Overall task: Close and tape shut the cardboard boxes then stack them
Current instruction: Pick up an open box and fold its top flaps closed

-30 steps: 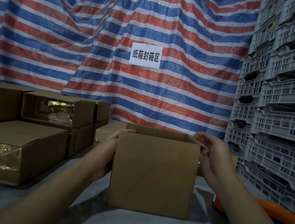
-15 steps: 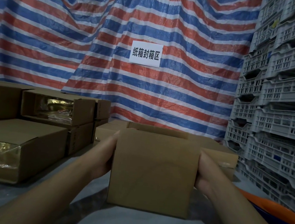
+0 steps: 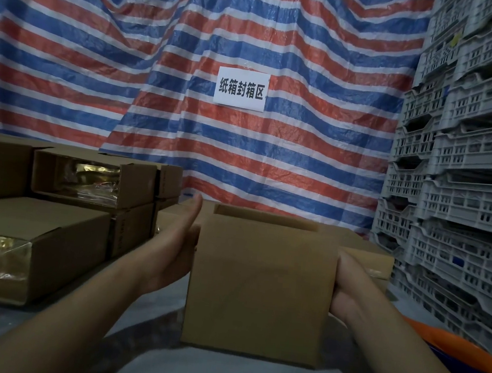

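Left hand [image 3: 174,250] has opened off the box [image 3: 258,292]; right hand [image 3: 346,289] presses its side.

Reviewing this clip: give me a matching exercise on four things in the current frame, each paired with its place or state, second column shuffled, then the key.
Things
1. cardboard box
2. left hand
3. white sign
4. grey crates

Places or states
A. stacked along the right edge
B. fixed on the striped tarp
C. open-topped, between both hands
D. fingers straight, flat at the box's left side

Pairs: 1-C, 2-D, 3-B, 4-A
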